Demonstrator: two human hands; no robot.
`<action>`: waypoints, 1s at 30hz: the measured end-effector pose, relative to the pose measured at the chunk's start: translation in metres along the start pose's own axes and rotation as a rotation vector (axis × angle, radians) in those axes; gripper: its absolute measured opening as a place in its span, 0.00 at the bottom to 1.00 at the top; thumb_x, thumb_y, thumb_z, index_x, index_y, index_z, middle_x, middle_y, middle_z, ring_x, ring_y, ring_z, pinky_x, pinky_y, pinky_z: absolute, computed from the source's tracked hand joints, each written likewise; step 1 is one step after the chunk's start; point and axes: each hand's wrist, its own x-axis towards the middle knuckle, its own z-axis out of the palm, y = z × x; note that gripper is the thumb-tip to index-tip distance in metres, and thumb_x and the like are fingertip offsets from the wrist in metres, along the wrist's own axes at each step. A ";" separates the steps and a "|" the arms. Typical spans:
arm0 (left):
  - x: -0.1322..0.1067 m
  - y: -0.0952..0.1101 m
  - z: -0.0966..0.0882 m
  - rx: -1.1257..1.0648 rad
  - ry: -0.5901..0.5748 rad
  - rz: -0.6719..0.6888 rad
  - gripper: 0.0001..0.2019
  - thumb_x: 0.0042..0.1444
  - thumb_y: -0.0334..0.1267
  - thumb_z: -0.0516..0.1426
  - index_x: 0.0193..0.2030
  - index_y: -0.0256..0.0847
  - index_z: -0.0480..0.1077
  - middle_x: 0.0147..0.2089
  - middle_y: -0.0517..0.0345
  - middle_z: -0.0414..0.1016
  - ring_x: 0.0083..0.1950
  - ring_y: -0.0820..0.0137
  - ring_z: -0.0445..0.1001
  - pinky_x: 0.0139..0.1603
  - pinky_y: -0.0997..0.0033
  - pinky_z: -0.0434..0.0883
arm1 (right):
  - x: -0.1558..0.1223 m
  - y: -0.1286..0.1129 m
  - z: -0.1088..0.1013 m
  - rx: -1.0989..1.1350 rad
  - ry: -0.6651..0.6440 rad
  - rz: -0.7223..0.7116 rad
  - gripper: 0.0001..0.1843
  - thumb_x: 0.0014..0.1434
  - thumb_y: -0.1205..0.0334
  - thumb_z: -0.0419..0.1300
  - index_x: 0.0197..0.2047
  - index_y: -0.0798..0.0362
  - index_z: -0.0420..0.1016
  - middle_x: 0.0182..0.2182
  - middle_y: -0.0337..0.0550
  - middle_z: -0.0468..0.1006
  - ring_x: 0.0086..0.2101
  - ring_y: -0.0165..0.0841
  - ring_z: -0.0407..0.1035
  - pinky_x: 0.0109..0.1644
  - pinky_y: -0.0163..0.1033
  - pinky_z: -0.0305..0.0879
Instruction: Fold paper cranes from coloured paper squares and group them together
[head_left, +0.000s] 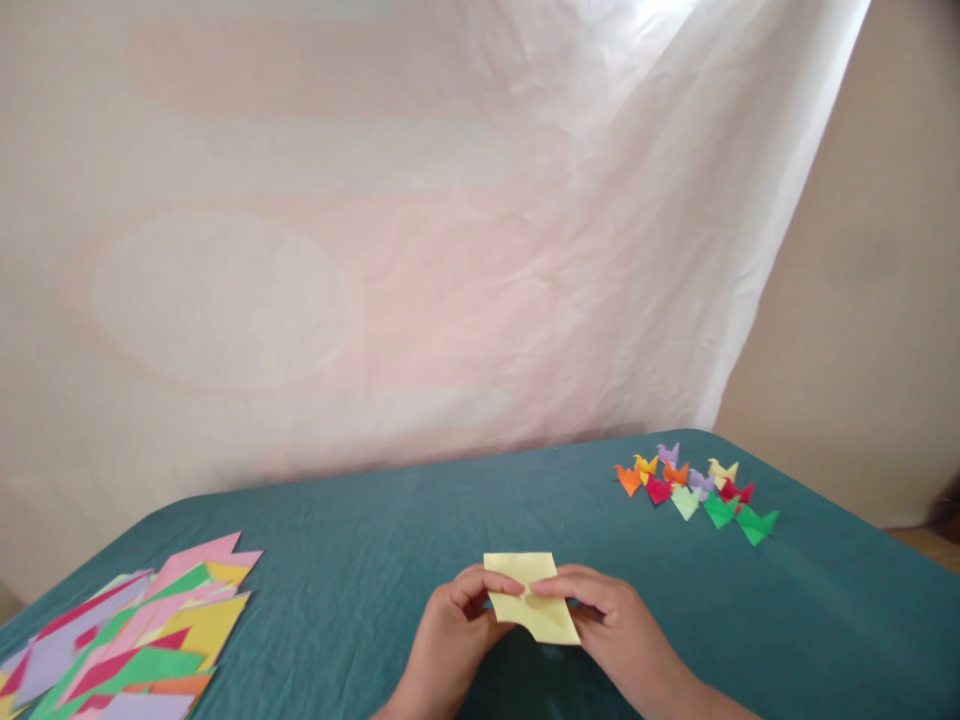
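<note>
Between my two hands is a small sheet of pale yellow paper [541,570], held above the front middle of the table. My left hand [457,625] pinches its left side, with the index finger lying across the front. My right hand [619,625] grips the right side the same way, and the two index fingertips nearly meet at the sheet's middle. The lower edge of the paper bows a little. Both thumbs are mostly hidden behind it.
A loose pile of coloured paper sheets [180,630] spreads over the left of the green-covered table [360,560]. Several small folded paper birds [685,502] stand grouped at the back right. A pale cloth [450,300] hangs behind the table.
</note>
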 end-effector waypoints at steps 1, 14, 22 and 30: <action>0.000 0.000 0.000 0.000 0.015 -0.006 0.09 0.38 0.33 0.67 0.29 0.37 0.76 0.33 0.55 0.77 0.35 0.66 0.75 0.39 0.72 0.69 | 0.000 -0.001 0.001 0.017 -0.015 0.007 0.11 0.54 0.61 0.62 0.41 0.44 0.81 0.40 0.43 0.80 0.39 0.37 0.74 0.43 0.36 0.70; 0.000 -0.002 -0.004 0.017 0.011 0.063 0.14 0.45 0.45 0.66 0.22 0.36 0.71 0.28 0.55 0.75 0.32 0.69 0.71 0.36 0.74 0.66 | 0.001 -0.008 0.002 0.090 0.030 0.213 0.20 0.55 0.45 0.59 0.38 0.50 0.82 0.29 0.43 0.80 0.22 0.30 0.67 0.23 0.32 0.66; -0.002 0.002 -0.002 0.001 0.004 0.112 0.13 0.47 0.42 0.65 0.23 0.37 0.68 0.28 0.58 0.74 0.33 0.70 0.70 0.37 0.75 0.66 | 0.001 -0.007 0.002 0.149 0.025 0.237 0.19 0.54 0.46 0.61 0.34 0.54 0.81 0.28 0.42 0.78 0.23 0.29 0.65 0.25 0.32 0.65; -0.009 0.000 0.005 0.071 0.125 0.065 0.14 0.49 0.43 0.64 0.23 0.38 0.67 0.24 0.60 0.73 0.29 0.72 0.69 0.35 0.77 0.65 | -0.001 -0.010 0.005 0.309 0.056 0.239 0.17 0.54 0.48 0.63 0.29 0.55 0.75 0.29 0.43 0.79 0.27 0.31 0.68 0.30 0.33 0.66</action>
